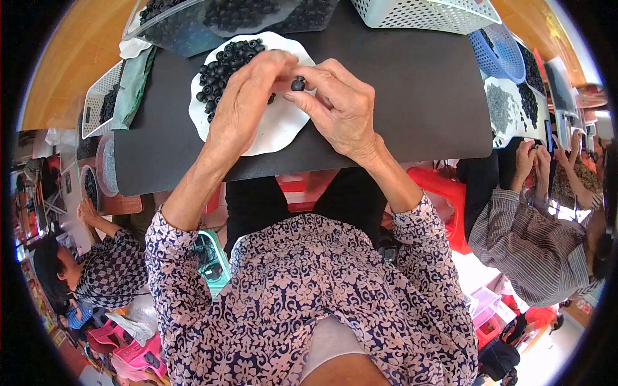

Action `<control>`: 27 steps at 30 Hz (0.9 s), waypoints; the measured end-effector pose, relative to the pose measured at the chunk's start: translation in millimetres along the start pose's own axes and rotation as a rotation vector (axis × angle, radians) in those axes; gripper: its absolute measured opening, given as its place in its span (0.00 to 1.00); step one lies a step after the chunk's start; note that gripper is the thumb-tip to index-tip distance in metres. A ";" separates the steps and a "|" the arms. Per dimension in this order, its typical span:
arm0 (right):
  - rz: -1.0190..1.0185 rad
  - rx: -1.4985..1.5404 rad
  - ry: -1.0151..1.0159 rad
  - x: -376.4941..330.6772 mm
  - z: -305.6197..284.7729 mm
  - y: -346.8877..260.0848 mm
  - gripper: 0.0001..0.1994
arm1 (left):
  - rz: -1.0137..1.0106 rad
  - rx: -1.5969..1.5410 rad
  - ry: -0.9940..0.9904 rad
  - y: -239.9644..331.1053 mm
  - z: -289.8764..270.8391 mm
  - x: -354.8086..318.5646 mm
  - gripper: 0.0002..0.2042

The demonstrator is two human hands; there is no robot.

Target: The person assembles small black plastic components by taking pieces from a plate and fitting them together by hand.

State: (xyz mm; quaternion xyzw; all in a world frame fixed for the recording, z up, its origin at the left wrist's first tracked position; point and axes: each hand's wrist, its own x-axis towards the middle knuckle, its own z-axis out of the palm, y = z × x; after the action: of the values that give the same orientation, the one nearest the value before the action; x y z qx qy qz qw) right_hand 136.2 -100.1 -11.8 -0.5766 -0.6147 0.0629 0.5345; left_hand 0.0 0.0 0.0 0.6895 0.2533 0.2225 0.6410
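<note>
My right hand (341, 106) pinches a small black ring-shaped part (298, 83) between thumb and fingertips. Close beside it, my left hand (254, 90) has its fingers drawn together, blurred at the tips; whatever they may hold is hidden. Both hands are over a white plate (277, 132) with a wavy rim. On the plate's left and far side lies a heap of small round black parts (219, 72), some with a hole in the middle. The left hand covers part of this heap.
The plate stands on a dark tabletop (412, 96). Behind it are a clear bin (180, 35) of black parts and a white perforated basket (425, 16). A blue basket (502, 55) stands at right. Co-workers sit at both sides, near a red stool (444, 193).
</note>
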 end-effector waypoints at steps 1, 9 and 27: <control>-0.022 0.000 0.025 0.4 1.7 0.1 0.15 | 0.056 -0.069 0.013 1.2 3.5 3.8 0.25; -0.140 -0.099 0.083 0.3 -1.7 5.7 0.14 | 0.158 0.067 -0.175 18.3 23.0 14.6 0.28; 0.565 0.779 0.048 4.4 -14.3 3.7 0.15 | 0.523 1.210 0.032 -0.6 -6.8 2.7 0.10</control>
State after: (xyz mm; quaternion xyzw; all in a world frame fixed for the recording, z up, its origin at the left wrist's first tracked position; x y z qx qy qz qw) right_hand 150.0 -103.3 -5.7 -0.4794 -0.3522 0.4179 0.6867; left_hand -2.2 7.0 -0.1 0.9635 0.1675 0.1995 0.0613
